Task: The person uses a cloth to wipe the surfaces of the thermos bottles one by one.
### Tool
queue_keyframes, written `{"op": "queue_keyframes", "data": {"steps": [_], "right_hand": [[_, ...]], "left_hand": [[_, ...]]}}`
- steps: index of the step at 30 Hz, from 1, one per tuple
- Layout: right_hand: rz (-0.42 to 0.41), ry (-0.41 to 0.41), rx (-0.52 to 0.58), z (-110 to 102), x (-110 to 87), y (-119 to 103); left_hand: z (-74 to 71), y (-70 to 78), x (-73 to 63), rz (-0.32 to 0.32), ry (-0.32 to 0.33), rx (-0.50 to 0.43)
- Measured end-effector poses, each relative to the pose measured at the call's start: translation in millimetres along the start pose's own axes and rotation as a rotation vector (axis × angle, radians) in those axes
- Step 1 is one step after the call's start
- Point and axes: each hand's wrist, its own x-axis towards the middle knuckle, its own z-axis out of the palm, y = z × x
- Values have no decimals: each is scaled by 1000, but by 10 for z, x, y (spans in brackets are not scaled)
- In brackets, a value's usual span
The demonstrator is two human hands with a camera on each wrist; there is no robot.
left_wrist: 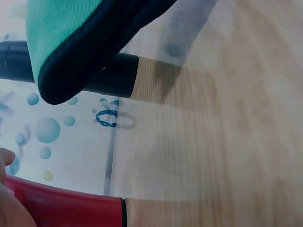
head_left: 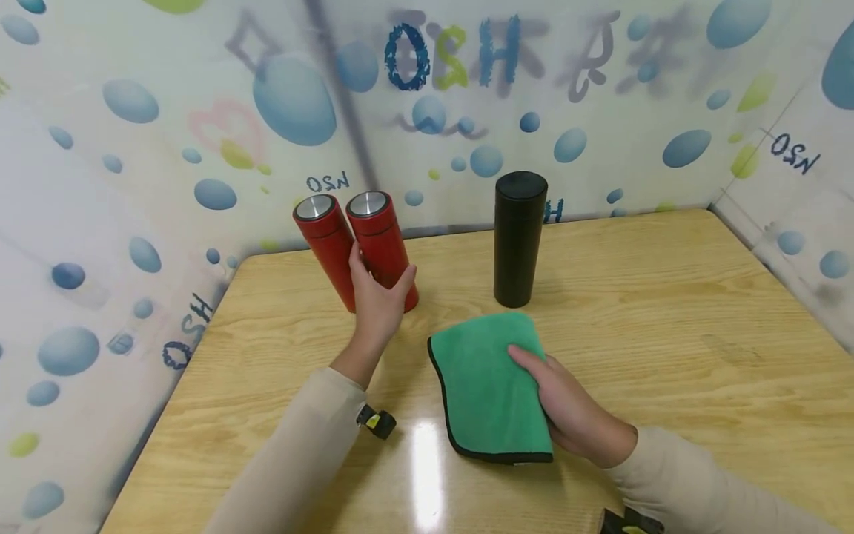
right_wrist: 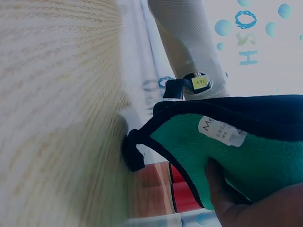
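Observation:
Two red thermos flasks with silver-topped lids stand side by side at the back left of the table. My left hand grips the right red flask, thumb on its right side and fingers between the two. Beside it is the left red flask. A green cloth with black edging, folded over, hangs from my right hand, which pinches its right side with the thumb on top. A white label shows on the cloth in the right wrist view. Behind the cloth a black thermos flask stands upright.
The wooden table runs back to a wall printed with blue bubbles and letters. Another patterned wall closes off the left, and one stands at the right. Dark wrist cameras sit on both sleeves.

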Motion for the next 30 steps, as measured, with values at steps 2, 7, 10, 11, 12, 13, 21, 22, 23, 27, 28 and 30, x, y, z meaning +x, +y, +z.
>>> {"op": "queue_keyframes", "data": {"steps": [2,7,10,11,12,13,21,22,23,27,28,30], "right_hand": [[1,5,1,6,-5,-7],[7,12,-10,15,-18,-28],[-4,34,-21,23,-17,-38],[-10,46,-24,26,-15,-40],[-16,58,-27,29,-11,-41],[-23,72,-26,32,-7,-40],[-57,216,-49,38,21,-23],[-63,234,-60,35,25,-22],[-68,250,-72,32,28,-23],[-92,282,-102,10,39,-24],[-97,282,-101,4,40,-25],[-113,275,-100,-8,38,-30]], "left_hand": [[32,-13,44,1,39,-6],[78,-37,77,-5,122,-3],[81,-59,86,-8,156,-11],[79,-63,88,-7,165,-14],[76,-70,89,-6,171,-16],[73,-73,88,-7,173,-15],[20,-43,-43,-4,93,-59],[9,-37,-74,-3,77,-74],[-3,-32,-107,-1,58,-90],[-61,1,-245,-3,-23,-121],[-77,11,-272,-6,-41,-118],[-106,39,-322,-17,-71,-102]]}}
